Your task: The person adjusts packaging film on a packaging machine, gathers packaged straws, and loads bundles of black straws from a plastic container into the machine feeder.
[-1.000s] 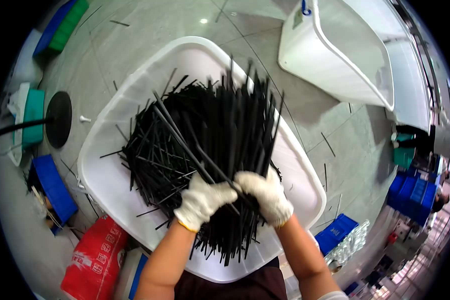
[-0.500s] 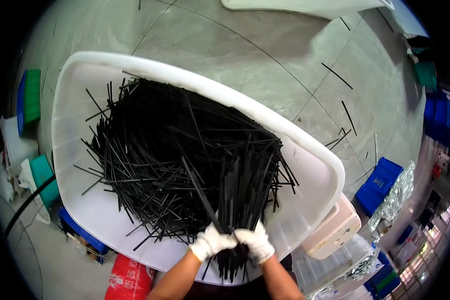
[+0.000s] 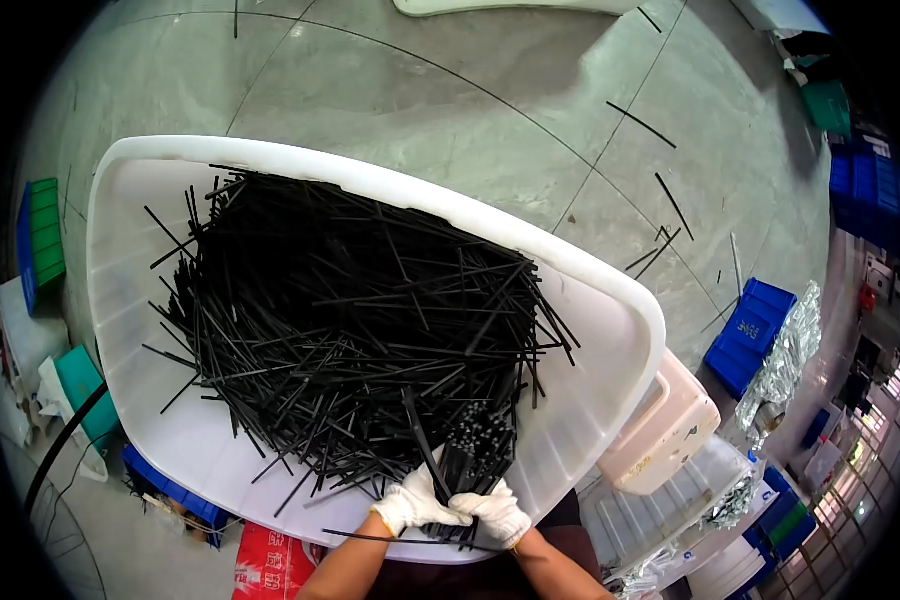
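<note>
A large white plastic tub (image 3: 610, 430) holds a heap of thin black tubes (image 3: 350, 330), lying in many directions. Near the tub's front edge, both my hands, in white gloves, are wrapped around a bundle of black tubes (image 3: 478, 440) whose upper ends point up toward the camera. My left hand (image 3: 420, 500) grips the bundle from the left, and my right hand (image 3: 492, 512) grips it from the right, the fingers nearly meeting. One loose tube lies across the tub's rim by my left wrist. The lower part of the bundle is mostly hidden by the gloves.
A pale pink bin (image 3: 665, 430) and a clear container (image 3: 660, 520) stand right of the tub. Farther right are a blue crate (image 3: 750, 335) and silver foil (image 3: 795, 350). A red sack (image 3: 270, 560) lies at front left. Several black tubes are scattered on the floor (image 3: 490, 110).
The bundle has tipped upright, so its ends now face the camera instead of lying forward over the heap. Both hands moved slightly lower, still gripping. The whole view has shifted a little.
</note>
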The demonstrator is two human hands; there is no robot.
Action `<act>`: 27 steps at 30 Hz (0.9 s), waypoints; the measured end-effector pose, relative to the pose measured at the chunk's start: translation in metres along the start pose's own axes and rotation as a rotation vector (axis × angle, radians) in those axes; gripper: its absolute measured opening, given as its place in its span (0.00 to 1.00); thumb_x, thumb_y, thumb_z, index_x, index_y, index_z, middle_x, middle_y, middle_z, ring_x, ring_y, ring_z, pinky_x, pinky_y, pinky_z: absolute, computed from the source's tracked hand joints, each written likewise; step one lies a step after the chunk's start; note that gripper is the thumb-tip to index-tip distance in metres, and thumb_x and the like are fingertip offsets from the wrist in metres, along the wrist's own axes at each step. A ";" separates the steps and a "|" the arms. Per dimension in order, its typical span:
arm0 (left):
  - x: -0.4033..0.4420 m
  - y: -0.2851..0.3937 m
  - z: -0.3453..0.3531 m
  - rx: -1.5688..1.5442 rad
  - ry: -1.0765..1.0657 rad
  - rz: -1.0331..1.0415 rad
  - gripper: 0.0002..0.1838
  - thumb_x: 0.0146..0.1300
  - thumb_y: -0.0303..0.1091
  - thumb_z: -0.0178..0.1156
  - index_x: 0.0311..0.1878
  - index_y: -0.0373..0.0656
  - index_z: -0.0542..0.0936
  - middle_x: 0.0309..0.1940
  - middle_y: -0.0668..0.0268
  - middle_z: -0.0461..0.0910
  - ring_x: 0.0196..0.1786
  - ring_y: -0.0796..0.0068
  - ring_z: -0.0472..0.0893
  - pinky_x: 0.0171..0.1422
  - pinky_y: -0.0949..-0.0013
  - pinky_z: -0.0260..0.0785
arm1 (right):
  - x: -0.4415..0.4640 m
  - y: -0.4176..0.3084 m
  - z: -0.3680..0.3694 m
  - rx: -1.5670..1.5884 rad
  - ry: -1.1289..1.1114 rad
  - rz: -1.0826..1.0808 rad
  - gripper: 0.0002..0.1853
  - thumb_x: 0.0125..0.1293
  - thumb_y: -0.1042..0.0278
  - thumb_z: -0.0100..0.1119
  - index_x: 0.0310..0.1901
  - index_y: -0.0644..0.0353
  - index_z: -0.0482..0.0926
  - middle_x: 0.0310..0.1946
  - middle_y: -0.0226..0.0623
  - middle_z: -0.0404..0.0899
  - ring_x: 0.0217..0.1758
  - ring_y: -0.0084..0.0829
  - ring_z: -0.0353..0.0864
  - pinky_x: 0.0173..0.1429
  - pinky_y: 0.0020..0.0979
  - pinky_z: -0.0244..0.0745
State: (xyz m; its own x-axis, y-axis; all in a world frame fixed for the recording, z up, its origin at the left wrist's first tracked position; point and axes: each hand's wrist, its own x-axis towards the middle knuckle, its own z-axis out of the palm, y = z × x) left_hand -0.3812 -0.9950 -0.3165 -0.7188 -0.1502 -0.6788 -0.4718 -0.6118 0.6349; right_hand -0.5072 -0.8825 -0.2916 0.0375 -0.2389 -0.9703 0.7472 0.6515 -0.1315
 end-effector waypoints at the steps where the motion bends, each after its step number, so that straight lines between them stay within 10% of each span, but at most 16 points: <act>1: -0.005 0.004 0.003 0.062 0.066 -0.039 0.61 0.32 0.43 0.84 0.69 0.37 0.58 0.58 0.58 0.76 0.61 0.67 0.75 0.68 0.63 0.68 | -0.003 -0.005 0.005 -0.007 0.036 -0.049 0.43 0.41 0.76 0.78 0.63 0.60 0.67 0.49 0.34 0.80 0.50 0.28 0.80 0.56 0.33 0.78; 3: 0.009 0.006 0.004 0.111 0.084 -0.329 0.56 0.34 0.41 0.80 0.69 0.39 0.61 0.53 0.59 0.79 0.57 0.65 0.78 0.66 0.64 0.70 | 0.004 -0.023 0.011 0.066 0.140 -0.052 0.40 0.43 0.77 0.75 0.62 0.60 0.67 0.47 0.34 0.80 0.48 0.28 0.80 0.54 0.32 0.79; 7: 0.078 0.088 -0.015 0.364 0.090 -0.105 0.56 0.33 0.48 0.78 0.69 0.43 0.62 0.52 0.55 0.80 0.56 0.60 0.80 0.63 0.63 0.72 | 0.014 -0.115 0.018 0.086 0.119 -0.413 0.28 0.55 0.75 0.64 0.60 0.61 0.72 0.48 0.33 0.79 0.50 0.29 0.79 0.55 0.33 0.77; 9: 0.109 0.189 -0.027 0.610 -0.054 -0.399 0.61 0.30 0.49 0.81 0.71 0.40 0.61 0.56 0.56 0.78 0.60 0.60 0.78 0.65 0.64 0.71 | 0.024 -0.144 0.017 0.208 0.186 -0.429 0.26 0.55 0.76 0.65 0.58 0.60 0.73 0.43 0.35 0.81 0.43 0.29 0.82 0.46 0.33 0.81; 12: 0.134 0.192 -0.041 0.571 -0.095 -0.312 0.68 0.29 0.51 0.83 0.73 0.35 0.55 0.63 0.56 0.72 0.64 0.65 0.73 0.69 0.66 0.67 | 0.040 -0.166 0.013 0.182 0.210 -0.422 0.27 0.52 0.76 0.69 0.56 0.60 0.74 0.40 0.36 0.82 0.39 0.30 0.82 0.41 0.34 0.81; 15: 0.116 0.127 -0.036 0.480 0.076 0.261 0.59 0.34 0.43 0.82 0.70 0.36 0.59 0.63 0.55 0.72 0.65 0.63 0.73 0.70 0.65 0.67 | 0.006 -0.176 0.039 -0.213 0.501 -0.471 0.36 0.43 0.73 0.79 0.57 0.64 0.74 0.44 0.39 0.84 0.44 0.31 0.83 0.47 0.34 0.82; 16: 0.086 0.150 -0.023 0.236 0.149 0.063 0.57 0.36 0.42 0.81 0.69 0.38 0.60 0.63 0.53 0.72 0.64 0.61 0.73 0.70 0.64 0.66 | 0.003 -0.168 0.032 -0.259 0.343 -0.530 0.38 0.41 0.73 0.80 0.59 0.65 0.74 0.47 0.40 0.83 0.47 0.31 0.83 0.51 0.34 0.81; 20: 0.059 0.101 -0.016 0.935 0.155 0.666 0.53 0.39 0.43 0.79 0.70 0.42 0.62 0.59 0.54 0.75 0.61 0.56 0.76 0.68 0.60 0.68 | -0.024 -0.150 0.012 -0.514 0.021 -0.608 0.55 0.38 0.63 0.82 0.69 0.66 0.59 0.60 0.44 0.73 0.65 0.36 0.72 0.70 0.37 0.66; 23: 0.059 0.088 -0.010 -0.245 -0.066 0.117 0.45 0.42 0.34 0.80 0.66 0.43 0.68 0.62 0.62 0.75 0.61 0.66 0.76 0.69 0.63 0.68 | -0.033 -0.155 0.024 -0.436 0.076 -0.505 0.55 0.40 0.63 0.82 0.70 0.64 0.59 0.60 0.44 0.73 0.66 0.36 0.71 0.70 0.36 0.66; 27: 0.087 0.101 -0.018 -0.087 -0.106 0.341 0.50 0.38 0.33 0.83 0.65 0.42 0.65 0.58 0.65 0.76 0.60 0.71 0.76 0.65 0.65 0.72 | -0.033 -0.181 0.038 -0.349 0.109 -0.517 0.45 0.45 0.68 0.78 0.66 0.61 0.65 0.56 0.39 0.76 0.60 0.31 0.75 0.65 0.35 0.71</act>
State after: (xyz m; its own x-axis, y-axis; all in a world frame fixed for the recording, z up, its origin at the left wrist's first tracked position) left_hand -0.4824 -1.0840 -0.3184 -0.8784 -0.2779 -0.3889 -0.1544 -0.6050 0.7811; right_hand -0.6188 -1.0198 -0.2278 -0.3516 -0.5227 -0.7766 0.3900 0.6723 -0.6292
